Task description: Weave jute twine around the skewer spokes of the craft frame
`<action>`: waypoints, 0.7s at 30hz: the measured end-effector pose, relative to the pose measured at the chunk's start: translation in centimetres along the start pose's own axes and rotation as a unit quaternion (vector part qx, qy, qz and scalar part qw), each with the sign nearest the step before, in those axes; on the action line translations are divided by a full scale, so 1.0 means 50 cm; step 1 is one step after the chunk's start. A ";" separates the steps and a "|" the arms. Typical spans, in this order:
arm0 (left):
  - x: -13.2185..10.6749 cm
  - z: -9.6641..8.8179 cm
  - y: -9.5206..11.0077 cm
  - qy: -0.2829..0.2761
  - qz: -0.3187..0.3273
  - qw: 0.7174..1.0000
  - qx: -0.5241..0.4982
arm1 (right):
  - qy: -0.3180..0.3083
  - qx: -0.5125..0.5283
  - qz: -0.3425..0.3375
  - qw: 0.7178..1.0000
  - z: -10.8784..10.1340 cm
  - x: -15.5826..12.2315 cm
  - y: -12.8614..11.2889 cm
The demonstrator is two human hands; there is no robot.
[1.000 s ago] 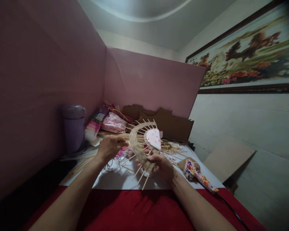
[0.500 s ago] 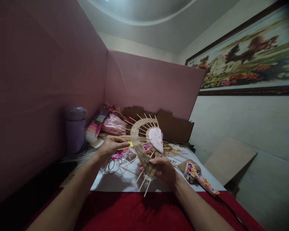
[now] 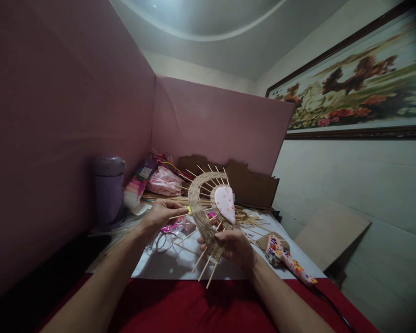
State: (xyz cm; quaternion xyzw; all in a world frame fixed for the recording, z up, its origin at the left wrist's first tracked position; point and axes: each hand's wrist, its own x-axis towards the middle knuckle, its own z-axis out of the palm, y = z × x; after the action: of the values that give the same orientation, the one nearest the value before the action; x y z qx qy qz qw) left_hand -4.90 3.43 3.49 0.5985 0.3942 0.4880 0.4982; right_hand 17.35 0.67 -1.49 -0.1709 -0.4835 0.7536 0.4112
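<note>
Above the table I hold a half-round woven craft piece (image 3: 196, 199), a twine-covered arc with thin wooden sticks running out from a smaller inner half-round. A white fabric patch with pink dots (image 3: 224, 202) covers that inner part. My right hand (image 3: 234, 247) is closed on the lower end of the arc, thumb in front and fingers behind it. On the left side, my left hand (image 3: 164, 213) pinches one of the wooden sticks (image 3: 180, 215) between thumb and fingertips. Several stick ends (image 3: 208, 273) point down past the arc's lower edge.
A flower-patterned glue gun (image 3: 287, 259) with a black cord lies at right. At the left stands a purple bottle (image 3: 110, 192). Behind are a pink dotted cloth bundle (image 3: 164, 180), torn cardboard (image 3: 251, 182), and loose sticks and cords (image 3: 251, 216). Pink panels (image 3: 218, 122) wall the table's back and left.
Almost nothing differs. Both hands keep their hold on the craft piece, and the whole view has shifted down very slightly.
</note>
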 end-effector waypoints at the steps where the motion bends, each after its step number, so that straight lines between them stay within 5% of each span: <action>1: 0.000 0.000 0.000 -0.002 -0.002 1.000 0.002 | 0.000 -0.002 0.000 1.000 -0.001 0.000 0.000; 13: 0.005 -0.034 -0.004 -0.023 0.030 0.998 0.047 | -0.031 -0.030 0.004 0.999 0.011 -0.014 -0.028; 21: 0.013 -0.064 -0.017 -0.046 -0.010 0.999 0.000 | -0.040 -0.061 0.056 0.996 -0.013 -0.015 -0.036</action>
State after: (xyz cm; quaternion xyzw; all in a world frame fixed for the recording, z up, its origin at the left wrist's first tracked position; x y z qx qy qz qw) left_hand -7.90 4.89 2.87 0.6166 0.3770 0.4545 0.5207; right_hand 19.04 0.84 -0.36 -0.1922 -0.5345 0.7506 0.3376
